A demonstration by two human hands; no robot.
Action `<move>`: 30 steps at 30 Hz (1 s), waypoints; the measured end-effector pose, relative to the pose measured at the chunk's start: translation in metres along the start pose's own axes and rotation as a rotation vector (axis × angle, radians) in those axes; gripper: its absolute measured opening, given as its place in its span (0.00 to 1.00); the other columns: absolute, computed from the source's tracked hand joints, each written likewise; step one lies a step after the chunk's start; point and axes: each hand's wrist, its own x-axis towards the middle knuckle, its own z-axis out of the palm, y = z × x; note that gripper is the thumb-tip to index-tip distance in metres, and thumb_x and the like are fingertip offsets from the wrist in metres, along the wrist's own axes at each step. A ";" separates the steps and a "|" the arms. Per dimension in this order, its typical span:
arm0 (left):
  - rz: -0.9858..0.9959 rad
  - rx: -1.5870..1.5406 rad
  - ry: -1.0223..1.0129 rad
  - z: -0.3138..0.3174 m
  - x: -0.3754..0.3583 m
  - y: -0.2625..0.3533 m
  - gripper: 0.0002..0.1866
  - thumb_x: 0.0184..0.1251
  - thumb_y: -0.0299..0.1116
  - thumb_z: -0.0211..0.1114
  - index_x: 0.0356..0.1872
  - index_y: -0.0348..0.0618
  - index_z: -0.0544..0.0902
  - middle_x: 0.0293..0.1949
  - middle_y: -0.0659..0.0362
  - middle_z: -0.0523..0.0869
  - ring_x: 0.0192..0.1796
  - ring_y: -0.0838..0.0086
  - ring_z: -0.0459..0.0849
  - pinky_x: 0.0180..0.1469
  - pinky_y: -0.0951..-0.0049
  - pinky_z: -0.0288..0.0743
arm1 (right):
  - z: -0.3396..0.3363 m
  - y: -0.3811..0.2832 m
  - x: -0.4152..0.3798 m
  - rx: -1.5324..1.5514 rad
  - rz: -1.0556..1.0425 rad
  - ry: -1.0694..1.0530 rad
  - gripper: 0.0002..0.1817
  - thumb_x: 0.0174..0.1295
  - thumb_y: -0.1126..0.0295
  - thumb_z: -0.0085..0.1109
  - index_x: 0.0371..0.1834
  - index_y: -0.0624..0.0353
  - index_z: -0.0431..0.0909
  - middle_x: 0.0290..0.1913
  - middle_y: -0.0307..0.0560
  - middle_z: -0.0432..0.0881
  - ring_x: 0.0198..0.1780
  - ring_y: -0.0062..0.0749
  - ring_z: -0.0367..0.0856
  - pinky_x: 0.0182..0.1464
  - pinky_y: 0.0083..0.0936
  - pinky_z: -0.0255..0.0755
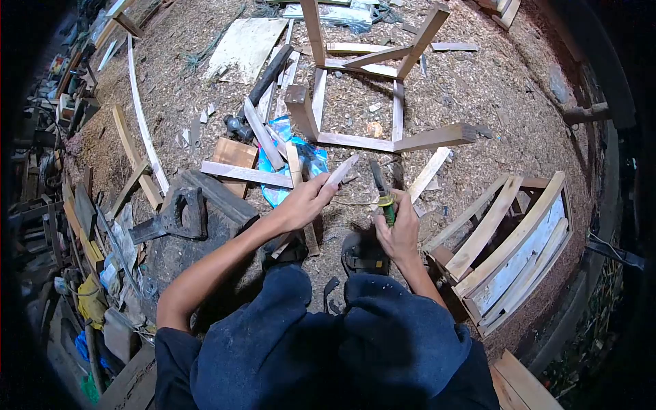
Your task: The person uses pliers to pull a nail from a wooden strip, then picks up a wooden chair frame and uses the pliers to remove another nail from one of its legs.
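Observation:
In my left hand is a short pale wooden strip with a narrowed end, pinched between thumb and fingers and pointing up and right. My right hand is wrapped round the green handle of a bladed tool, a knife or a chisel. Its dark blade points away from me, beside the strip but apart from it. Past both hands an upturned wooden stool frame stands with its legs up. Several wood offcuts lie on blue plastic left of it.
A handsaw rests on a thick wooden block at my left. Behind it lies a dark-headed hammer. A curved slatted wooden piece stands to my right. Wood shavings cover the ground.

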 end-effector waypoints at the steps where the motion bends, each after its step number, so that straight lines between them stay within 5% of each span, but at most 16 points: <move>1: -0.002 -0.003 0.000 -0.001 -0.001 0.004 0.20 0.84 0.47 0.48 0.56 0.39 0.74 0.28 0.65 0.72 0.31 0.80 0.71 0.33 0.73 0.68 | -0.002 -0.005 0.000 0.002 0.027 -0.015 0.26 0.52 0.75 0.68 0.53 0.66 0.68 0.47 0.59 0.77 0.45 0.54 0.80 0.51 0.45 0.74; 3: -0.057 -0.021 -0.011 -0.002 -0.003 0.013 0.21 0.83 0.45 0.49 0.54 0.34 0.75 0.30 0.49 0.79 0.36 0.64 0.80 0.43 0.59 0.73 | -0.002 -0.006 0.000 0.003 0.054 -0.030 0.26 0.52 0.76 0.69 0.52 0.66 0.67 0.52 0.60 0.76 0.50 0.55 0.79 0.58 0.47 0.73; 5: -0.059 -0.023 -0.013 -0.001 -0.003 0.012 0.21 0.82 0.45 0.50 0.54 0.34 0.75 0.30 0.48 0.80 0.36 0.62 0.81 0.43 0.59 0.73 | 0.001 -0.001 -0.002 -0.210 -0.069 -0.022 0.28 0.48 0.77 0.72 0.49 0.64 0.65 0.60 0.59 0.72 0.58 0.55 0.76 0.71 0.56 0.63; 8: -0.050 -0.011 -0.024 0.000 -0.003 0.011 0.22 0.82 0.46 0.50 0.54 0.34 0.75 0.30 0.47 0.80 0.35 0.60 0.82 0.42 0.58 0.73 | 0.002 -0.007 -0.001 -0.302 -0.208 0.065 0.30 0.44 0.79 0.74 0.46 0.61 0.63 0.63 0.57 0.70 0.64 0.54 0.72 0.78 0.63 0.48; 12: -0.063 -0.026 -0.064 0.002 -0.003 0.010 0.22 0.82 0.47 0.49 0.54 0.34 0.75 0.29 0.47 0.80 0.34 0.58 0.82 0.42 0.57 0.73 | 0.002 -0.008 -0.001 -0.343 -0.244 0.098 0.31 0.41 0.82 0.75 0.45 0.61 0.63 0.64 0.55 0.69 0.68 0.53 0.70 0.75 0.60 0.54; 14: -0.071 -0.040 -0.074 0.001 -0.005 0.012 0.22 0.82 0.47 0.49 0.55 0.34 0.75 0.29 0.48 0.80 0.34 0.58 0.82 0.42 0.58 0.73 | 0.005 0.002 -0.002 -0.267 -0.227 0.048 0.22 0.56 0.74 0.70 0.46 0.61 0.64 0.64 0.55 0.70 0.68 0.53 0.69 0.71 0.57 0.56; 15: -0.080 -0.052 -0.082 0.000 -0.006 0.013 0.23 0.82 0.47 0.49 0.55 0.34 0.75 0.29 0.48 0.80 0.33 0.58 0.82 0.41 0.58 0.73 | 0.009 0.007 -0.003 -0.266 -0.228 0.047 0.22 0.56 0.74 0.70 0.46 0.61 0.64 0.64 0.55 0.70 0.68 0.53 0.69 0.71 0.57 0.56; 17: -0.080 -0.052 -0.079 -0.001 -0.008 0.012 0.23 0.82 0.47 0.49 0.56 0.34 0.75 0.29 0.48 0.81 0.34 0.58 0.82 0.42 0.57 0.73 | 0.015 0.014 -0.003 -0.291 -0.237 0.116 0.13 0.73 0.64 0.54 0.48 0.61 0.66 0.63 0.56 0.71 0.65 0.53 0.70 0.67 0.53 0.59; 21: -0.087 -0.009 -0.038 0.001 -0.015 0.020 0.24 0.82 0.47 0.49 0.56 0.33 0.76 0.31 0.45 0.82 0.36 0.55 0.83 0.43 0.56 0.74 | 0.016 0.004 -0.004 -0.220 -0.075 0.132 0.17 0.81 0.57 0.36 0.54 0.60 0.67 0.60 0.57 0.73 0.61 0.53 0.71 0.67 0.51 0.59; 25: -0.073 0.036 -0.043 -0.004 -0.015 0.021 0.24 0.82 0.47 0.49 0.54 0.32 0.77 0.33 0.40 0.83 0.39 0.48 0.85 0.45 0.53 0.74 | 0.025 0.027 -0.005 -0.276 -0.237 0.087 0.24 0.68 0.67 0.59 0.64 0.58 0.66 0.56 0.54 0.76 0.50 0.53 0.75 0.58 0.48 0.67; 27: -0.034 0.049 -0.025 -0.001 -0.015 0.015 0.18 0.84 0.44 0.49 0.47 0.36 0.74 0.26 0.59 0.75 0.31 0.74 0.74 0.36 0.65 0.70 | 0.025 0.026 -0.002 -0.262 -0.357 0.167 0.31 0.61 0.71 0.66 0.68 0.58 0.65 0.54 0.53 0.77 0.47 0.53 0.76 0.54 0.46 0.70; 30: 0.044 0.101 0.019 0.003 -0.015 0.008 0.19 0.83 0.45 0.49 0.48 0.35 0.75 0.26 0.55 0.76 0.31 0.70 0.76 0.37 0.62 0.71 | 0.013 0.011 0.004 -0.258 -0.274 0.090 0.27 0.55 0.77 0.69 0.59 0.57 0.71 0.53 0.57 0.80 0.47 0.58 0.81 0.47 0.47 0.75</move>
